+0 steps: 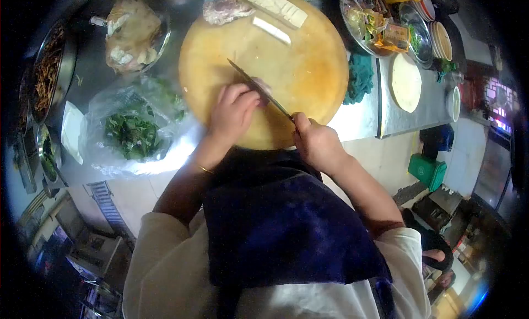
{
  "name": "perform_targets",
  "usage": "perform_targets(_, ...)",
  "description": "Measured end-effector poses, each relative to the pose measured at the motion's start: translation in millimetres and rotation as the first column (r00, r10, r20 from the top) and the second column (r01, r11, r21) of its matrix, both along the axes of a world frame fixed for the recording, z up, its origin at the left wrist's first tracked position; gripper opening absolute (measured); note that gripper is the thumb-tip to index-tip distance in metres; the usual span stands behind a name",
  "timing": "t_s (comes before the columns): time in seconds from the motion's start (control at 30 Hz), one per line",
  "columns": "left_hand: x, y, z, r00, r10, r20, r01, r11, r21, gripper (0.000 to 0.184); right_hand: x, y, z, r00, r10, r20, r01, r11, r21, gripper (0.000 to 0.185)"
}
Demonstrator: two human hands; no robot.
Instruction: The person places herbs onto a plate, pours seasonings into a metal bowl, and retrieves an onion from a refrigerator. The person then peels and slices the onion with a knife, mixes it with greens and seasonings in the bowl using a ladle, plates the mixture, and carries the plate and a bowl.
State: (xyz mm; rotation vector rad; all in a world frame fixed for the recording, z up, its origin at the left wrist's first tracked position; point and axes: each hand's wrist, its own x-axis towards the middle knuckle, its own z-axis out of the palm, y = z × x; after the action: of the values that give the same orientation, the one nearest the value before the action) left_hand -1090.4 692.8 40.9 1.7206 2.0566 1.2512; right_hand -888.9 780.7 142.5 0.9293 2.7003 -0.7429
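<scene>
My right hand (pixel 317 140) is closed round the handle of a knife (pixel 264 92), whose blade points up and to the left over the round cutting board (pixel 319 82). Beside the blade, my left hand (pixel 237 107) has its fingers bent on a small pinkish piece (pixel 263 90), mostly hidden by the blade and fingers. At the board's far edge lie a pale pink lump of meat (pixel 227 10), a white sliced block (pixel 277 6) and a thin white strip (pixel 271 31).
Left of the board are a bag of leafy greens (pixel 135 129), a tray with a large piece of meat (pixel 131 35) and a bowl of brown strips (pixel 49 76). At right are a green cloth (pixel 359 79), a pale oval board (pixel 406 82) and packets (pixel 395 37). A person (pixel 432 247) is at lower right.
</scene>
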Motion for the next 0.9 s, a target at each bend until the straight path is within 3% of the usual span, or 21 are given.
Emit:
perform_targets(0.07, -0.1, 3.0, 2.2, 1.000, 0.020, 0.020, -0.022, 0.998, 0.055, 0.018, -0.9, 0.7, -4.8, 0.999, 0.000, -0.052, 0.001, 1.000, 0.016, 0.034)
perform_targets(0.27, 0.3, 0.7, 2.2, 0.995, 0.054, -0.085, -0.054, 0.999, 0.001, 0.021, 5.3, -2.2, 59.2, 1.000, 0.031, -0.003, -0.031, 0.999, -0.043, 0.033)
perform_targets(0.5, -2.6, 2.1, -0.5, 0.999, 0.044, 0.018, -0.045, 0.998, 0.041, 0.017, -14.8, -0.5, -9.3, 0.999, 0.030, -0.019, -0.030, 0.999, -0.024, 0.028)
perform_targets(0.7, -0.4, -1.1, -4.5, 0.998, 0.067, -0.003, -0.067, 0.998, -0.004, 0.011, 3.7, -3.5, 60.8, 1.000, 0.007, -0.005, -0.008, 0.994, -0.113, 0.032)
perform_targets(0.9, -2.3, -1.4, -3.6, 0.999, 0.051, -0.005, -0.051, 0.999, 0.011, 0.011, 8.4, -1.5, 54.6, 0.996, 0.044, -0.084, -0.051, 0.996, -0.079, 0.027)
